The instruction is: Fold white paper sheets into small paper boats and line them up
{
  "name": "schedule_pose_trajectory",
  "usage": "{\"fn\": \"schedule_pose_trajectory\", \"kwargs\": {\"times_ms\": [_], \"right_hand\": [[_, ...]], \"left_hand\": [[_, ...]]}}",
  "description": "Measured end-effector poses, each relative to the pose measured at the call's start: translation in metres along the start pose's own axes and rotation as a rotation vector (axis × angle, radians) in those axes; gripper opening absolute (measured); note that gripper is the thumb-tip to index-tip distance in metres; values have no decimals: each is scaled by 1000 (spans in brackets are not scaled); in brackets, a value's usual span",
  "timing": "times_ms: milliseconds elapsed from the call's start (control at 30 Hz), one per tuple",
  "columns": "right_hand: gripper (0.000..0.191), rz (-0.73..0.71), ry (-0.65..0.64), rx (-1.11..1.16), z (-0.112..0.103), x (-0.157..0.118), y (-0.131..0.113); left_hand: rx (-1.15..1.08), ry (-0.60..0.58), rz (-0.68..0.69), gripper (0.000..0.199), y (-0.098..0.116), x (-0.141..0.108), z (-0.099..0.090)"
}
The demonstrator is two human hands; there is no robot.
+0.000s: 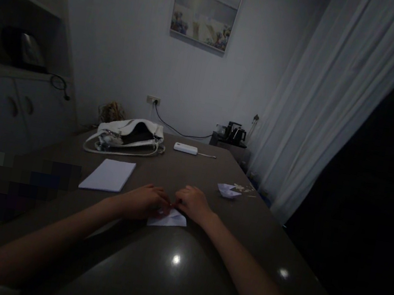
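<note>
A small folded sheet of white paper [169, 220] lies on the dark table in front of me. From its left, my left hand [147, 202] reaches over the far part of the paper, fingers bent and pinched on it. My right hand [194, 203] meets it at the paper's far right edge, with fingers curled and fingertips pressed on the same sheet. Both sets of fingertips nearly touch, and they hide the far edge of the paper. Farther right lies a folded white paper shape [227, 191] with pointed ends, apart from my hands.
A stack of white paper [110, 175] lies left of my hands. Behind it sits a white handbag [126, 136]. A white power bank [185, 148] with a short cable is at the back. Pale scraps [243, 189] lie by the table's [172, 285] right edge.
</note>
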State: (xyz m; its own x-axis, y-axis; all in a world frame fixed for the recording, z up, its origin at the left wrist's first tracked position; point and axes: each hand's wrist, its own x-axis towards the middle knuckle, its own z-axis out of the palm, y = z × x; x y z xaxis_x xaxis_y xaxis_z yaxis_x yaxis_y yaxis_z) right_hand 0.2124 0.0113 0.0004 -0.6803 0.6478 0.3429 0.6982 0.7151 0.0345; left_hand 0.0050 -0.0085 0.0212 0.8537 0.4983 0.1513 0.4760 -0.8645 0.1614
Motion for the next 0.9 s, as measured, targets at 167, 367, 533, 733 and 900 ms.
{"fn": "schedule_pose_trajectory", "kwargs": {"times_ms": [167,367,533,733,900], "right_hand": [[11,-19,-54,12,-6,-1,4],[26,-22,-143,59,-13,-6,16],[29,-44,-199,69,-20,-9,22],[28,-42,-240,48,-30,-13,20],[24,-19,-256,-23,-39,-16,15]], "left_hand": [[3,-11,-12,17,-1,1,0],[9,-16,-28,16,2,0,-3],[8,-26,-27,16,2,0,-3],[-1,-8,-8,16,0,-1,-1],[9,-3,-1,16,2,-2,-3]]}}
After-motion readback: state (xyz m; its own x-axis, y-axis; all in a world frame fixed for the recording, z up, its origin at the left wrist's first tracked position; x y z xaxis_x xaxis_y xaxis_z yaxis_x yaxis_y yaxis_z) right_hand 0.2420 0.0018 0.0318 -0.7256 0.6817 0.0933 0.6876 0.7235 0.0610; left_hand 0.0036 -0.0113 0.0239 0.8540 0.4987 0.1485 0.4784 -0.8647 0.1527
